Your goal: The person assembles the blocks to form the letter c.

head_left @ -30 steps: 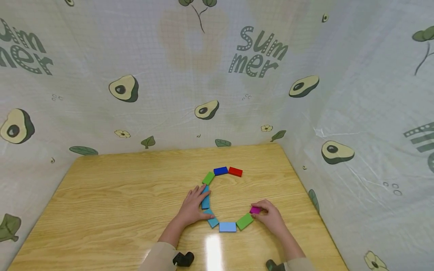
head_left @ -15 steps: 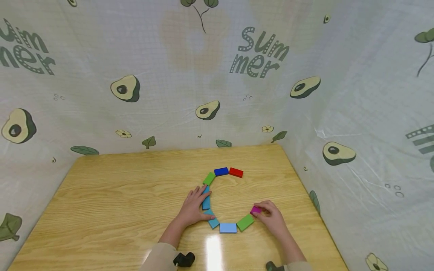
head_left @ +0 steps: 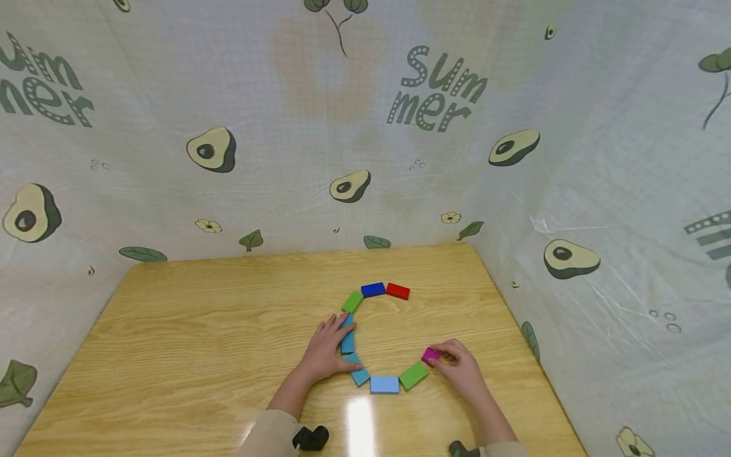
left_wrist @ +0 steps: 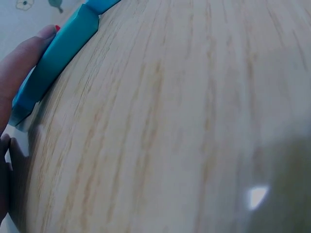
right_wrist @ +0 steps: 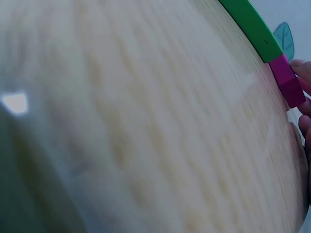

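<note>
Head view takes in a printed avocado curtain (head_left: 365, 127) hung round three sides of a pale wooden bench (head_left: 188, 343), closing it off as a plain work area. On that bench a row of flat coloured blocks bends into an open ring, each laid end to end with the next so that the corners meet and carry the curve round: a red block (head_left: 397, 291) and a dark blue block (head_left: 373, 289) at the far side, a green block (head_left: 352, 301) turning down the left, two teal blocks (head_left: 347, 343) below it, a light blue block (head_left: 384, 384) nearest the person, and a second green block (head_left: 414, 375) rising to the right. The gap on the right side between the magenta block and the red one is not filled. The left hand (head_left: 325, 351) lies flat beside the teal blocks, fingers straight and apart, its grip clamped on nothing; it looks to be steadying that side so the line does not shift. The right hand (head_left: 459, 367) has its fingertips pinched together on the magenta block (head_left: 431, 355), which sits on the bench at the upper end of the second green block, touching it, as the right wrist view (right_wrist: 287, 81) also shows.
</note>
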Available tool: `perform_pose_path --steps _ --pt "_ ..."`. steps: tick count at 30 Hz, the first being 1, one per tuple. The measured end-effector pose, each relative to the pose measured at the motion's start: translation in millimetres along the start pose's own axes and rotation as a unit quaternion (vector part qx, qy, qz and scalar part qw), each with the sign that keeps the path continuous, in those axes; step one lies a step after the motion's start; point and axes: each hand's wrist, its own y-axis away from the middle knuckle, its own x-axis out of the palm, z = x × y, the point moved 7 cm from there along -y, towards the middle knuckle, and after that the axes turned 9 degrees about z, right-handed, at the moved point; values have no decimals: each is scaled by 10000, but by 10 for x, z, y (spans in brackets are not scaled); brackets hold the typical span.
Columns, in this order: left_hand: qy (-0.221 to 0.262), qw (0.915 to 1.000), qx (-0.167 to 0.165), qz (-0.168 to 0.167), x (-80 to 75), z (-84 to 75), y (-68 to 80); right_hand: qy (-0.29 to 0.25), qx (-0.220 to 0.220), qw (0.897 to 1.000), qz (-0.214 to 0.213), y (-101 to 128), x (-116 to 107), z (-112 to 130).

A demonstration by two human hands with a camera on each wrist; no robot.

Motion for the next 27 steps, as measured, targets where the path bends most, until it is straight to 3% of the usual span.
perform_pose_path --steps 27 --pt "-41 10000 -53 33 19 36 -20 -11 -103 9997 241 -6 39 27"
